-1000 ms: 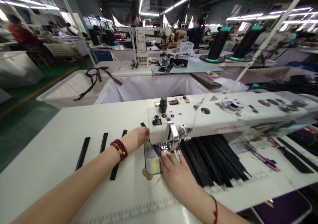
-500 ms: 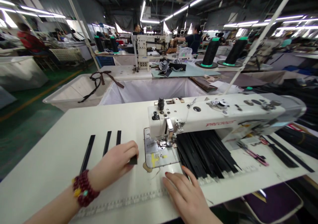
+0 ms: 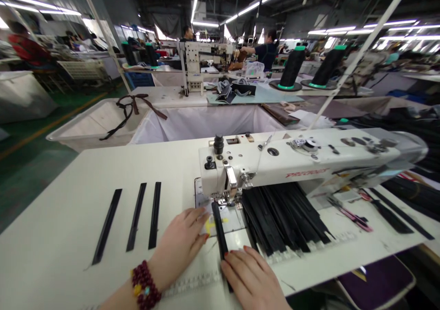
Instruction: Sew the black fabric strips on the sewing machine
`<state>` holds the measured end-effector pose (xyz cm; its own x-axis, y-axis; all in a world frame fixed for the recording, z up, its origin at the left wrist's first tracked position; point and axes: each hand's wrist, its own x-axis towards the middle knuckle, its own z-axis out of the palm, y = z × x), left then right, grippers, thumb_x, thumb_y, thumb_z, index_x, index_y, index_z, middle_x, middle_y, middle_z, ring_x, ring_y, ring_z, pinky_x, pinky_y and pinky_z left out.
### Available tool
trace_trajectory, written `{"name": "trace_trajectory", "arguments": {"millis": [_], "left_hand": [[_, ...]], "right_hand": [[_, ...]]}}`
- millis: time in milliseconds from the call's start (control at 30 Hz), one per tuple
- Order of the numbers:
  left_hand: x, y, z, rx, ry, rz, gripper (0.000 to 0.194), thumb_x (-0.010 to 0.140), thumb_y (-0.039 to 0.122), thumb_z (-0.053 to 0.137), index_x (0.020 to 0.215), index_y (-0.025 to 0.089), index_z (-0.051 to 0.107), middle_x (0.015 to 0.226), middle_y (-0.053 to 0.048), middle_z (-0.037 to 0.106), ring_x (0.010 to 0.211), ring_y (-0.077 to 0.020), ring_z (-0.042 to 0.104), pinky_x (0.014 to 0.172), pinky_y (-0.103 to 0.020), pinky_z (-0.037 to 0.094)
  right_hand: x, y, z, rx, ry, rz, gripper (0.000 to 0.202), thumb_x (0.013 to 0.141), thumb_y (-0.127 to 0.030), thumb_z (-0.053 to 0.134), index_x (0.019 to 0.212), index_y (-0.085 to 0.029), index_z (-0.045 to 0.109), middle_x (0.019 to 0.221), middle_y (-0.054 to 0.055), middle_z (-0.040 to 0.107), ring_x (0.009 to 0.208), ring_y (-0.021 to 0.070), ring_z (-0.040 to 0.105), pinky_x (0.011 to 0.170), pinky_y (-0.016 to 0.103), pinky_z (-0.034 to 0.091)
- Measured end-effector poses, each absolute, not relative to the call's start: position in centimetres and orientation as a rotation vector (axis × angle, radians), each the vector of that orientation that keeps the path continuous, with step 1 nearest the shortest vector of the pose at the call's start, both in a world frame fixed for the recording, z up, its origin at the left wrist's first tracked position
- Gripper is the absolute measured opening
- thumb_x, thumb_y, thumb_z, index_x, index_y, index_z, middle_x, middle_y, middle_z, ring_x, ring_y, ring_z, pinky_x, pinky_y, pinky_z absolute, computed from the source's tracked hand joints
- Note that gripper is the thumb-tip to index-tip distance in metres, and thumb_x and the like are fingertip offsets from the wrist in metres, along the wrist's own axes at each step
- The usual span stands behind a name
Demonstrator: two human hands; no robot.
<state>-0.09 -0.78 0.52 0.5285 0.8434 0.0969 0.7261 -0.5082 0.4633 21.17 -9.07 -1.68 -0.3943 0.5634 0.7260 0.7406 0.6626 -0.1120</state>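
A narrow black strip lies lengthwise, its far end at the presser foot of the white sewing machine. My right hand grips its near end, with the fingertips on top and the thumb hidden. To the left, my left hand lies with fingers stretched out over the edge of the metal needle plate, its fingertips close to the strip's far end. Several more black strips lie in a pile under the machine arm. Three separate strips lie spaced out on the white table at left.
A clear ruler runs along the table's front. Pink-handled scissors lie right of the pile. Behind the table stands a white cloth-lined bin. Large black thread cones stand at the back, and a person works beyond.
The left hand has let go of a dark piece and moved right and nearer. A black strip now lies at the presser foot, with the right hand on its near end.
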Motion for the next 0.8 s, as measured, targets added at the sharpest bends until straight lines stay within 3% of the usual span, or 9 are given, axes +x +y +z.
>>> {"name": "trace_trajectory", "arguments": {"millis": [133,400,800], "left_hand": [[0.0,-0.3,-0.8,2.719,1.171,0.278,0.048,0.090,0.030,0.059,0.136,0.020,0.052,0.147,-0.011,0.052,0.135,-0.0304,0.046,0.110,-0.056,0.041],[0.8,0.9,-0.6,2.787,1.209,0.168,0.049,0.093,0.043,0.055,0.135,0.018,0.054,0.142,-0.013,0.057,0.133,-0.0319,0.048,0.110,-0.058,0.040],[1.2,1.0,-0.6,2.769,1.263,0.181,0.045,0.092,0.038,0.058,0.132,0.016,0.056,0.134,-0.013,0.063,0.128,-0.0317,0.051,0.111,-0.056,0.038]], "right_hand": [[20.2,-8.2,-2.8,-1.043,-2.049,-0.302,0.046,0.105,-0.017,0.028,0.091,-0.017,0.072,0.087,0.001,0.075,0.089,0.0135,0.065,0.119,0.034,0.021],[20.2,-7.9,-3.0,-1.169,-2.054,-0.203,0.042,0.105,-0.021,0.030,0.100,-0.016,0.071,0.095,0.003,0.075,0.097,0.0161,0.065,0.120,0.041,0.016],[19.8,-7.7,-3.1,-1.220,-2.062,-0.180,0.041,0.105,-0.022,0.029,0.104,-0.018,0.070,0.095,0.003,0.075,0.097,0.0168,0.065,0.122,0.045,0.008]]}}
